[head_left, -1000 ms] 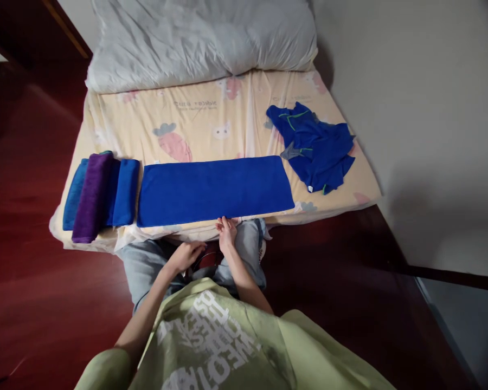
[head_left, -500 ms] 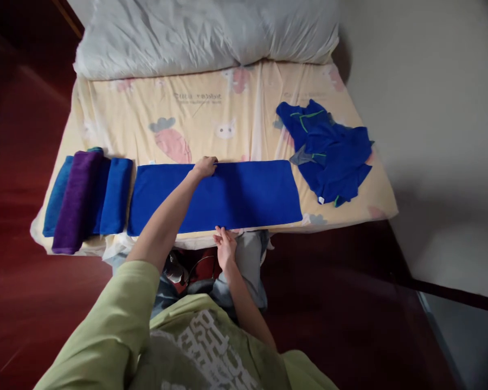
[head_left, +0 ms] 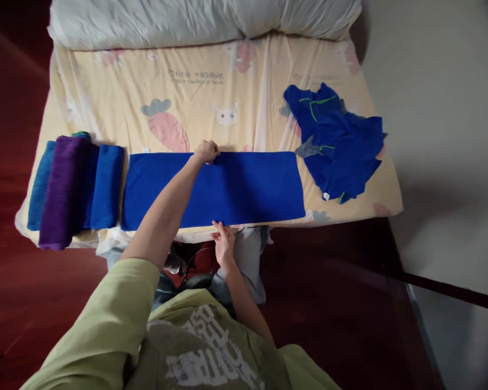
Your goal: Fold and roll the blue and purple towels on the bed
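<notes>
A blue towel (head_left: 252,187) lies flat in a long strip along the near side of the bed. My left hand (head_left: 206,151) reaches across it, its fingers closed in a pinch on the far edge near the middle. At the near edge, almost straight below, my right hand (head_left: 224,241) has its fingertips on the towel's border, pinching it, with the palm turned up and the other fingers partly bent. The strip itself stays flat on the sheet.
Left of the towel lie rolled or folded towels, among them a purple one (head_left: 63,192) and a blue one (head_left: 108,186). A crumpled blue garment (head_left: 345,146) with green seams rests at right. A grey-white quilt (head_left: 203,21) spans the back of the patterned bed (head_left: 117,97). A wall (head_left: 443,108) stands at right.
The view has shifted slightly, so the bed and the things on it appear a little higher and larger. Both hands keep their places at the towel's two long edges.
</notes>
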The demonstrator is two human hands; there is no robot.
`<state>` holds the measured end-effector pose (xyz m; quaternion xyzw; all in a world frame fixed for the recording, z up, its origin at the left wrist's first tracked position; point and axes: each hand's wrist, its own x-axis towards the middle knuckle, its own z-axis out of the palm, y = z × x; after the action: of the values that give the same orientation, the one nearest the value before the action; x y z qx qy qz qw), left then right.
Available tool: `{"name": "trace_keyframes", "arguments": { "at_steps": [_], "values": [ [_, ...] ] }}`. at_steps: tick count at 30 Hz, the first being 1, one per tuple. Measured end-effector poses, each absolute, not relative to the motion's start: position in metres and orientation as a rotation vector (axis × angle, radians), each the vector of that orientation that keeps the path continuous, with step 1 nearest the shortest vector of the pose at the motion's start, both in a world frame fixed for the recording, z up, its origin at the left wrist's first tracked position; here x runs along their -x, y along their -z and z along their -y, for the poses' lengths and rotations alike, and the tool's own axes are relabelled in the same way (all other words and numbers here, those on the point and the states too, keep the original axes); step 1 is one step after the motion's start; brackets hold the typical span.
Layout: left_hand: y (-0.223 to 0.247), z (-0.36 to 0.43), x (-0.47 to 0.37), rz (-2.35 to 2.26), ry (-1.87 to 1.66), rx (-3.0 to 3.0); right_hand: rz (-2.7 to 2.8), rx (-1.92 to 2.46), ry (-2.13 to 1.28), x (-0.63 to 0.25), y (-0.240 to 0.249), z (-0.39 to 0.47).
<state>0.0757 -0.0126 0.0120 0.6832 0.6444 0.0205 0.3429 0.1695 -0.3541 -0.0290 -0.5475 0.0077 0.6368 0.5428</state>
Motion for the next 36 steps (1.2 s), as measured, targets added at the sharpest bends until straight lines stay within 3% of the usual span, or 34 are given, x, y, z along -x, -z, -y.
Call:
{"name": "trace_keyframes", "arguments": {
  "at_steps": [13, 18, 24, 36],
  "values": [
    [-0.01, 0.024, -0.081, -1.72, -0.52, -1.685, -0.056, 1.342, -1.45, -0.162, 0.022, 0.361],
    [-0.007, 0.025, -0.081, -1.677, -0.381, -1.771, -0.055, 1.31, -1.469, -0.162, 0.021, 0.361],
    [-0.006, 0.023, -0.081, -1.714, -0.517, -1.788, -0.055, 1.342, -1.475, -0.162, 0.022, 0.363],
    [-0.011, 0.029, -0.082, -1.694, -0.387, -1.823, -0.053, 1.322, -1.47, -0.164, 0.022, 0.363]
  ]
}}
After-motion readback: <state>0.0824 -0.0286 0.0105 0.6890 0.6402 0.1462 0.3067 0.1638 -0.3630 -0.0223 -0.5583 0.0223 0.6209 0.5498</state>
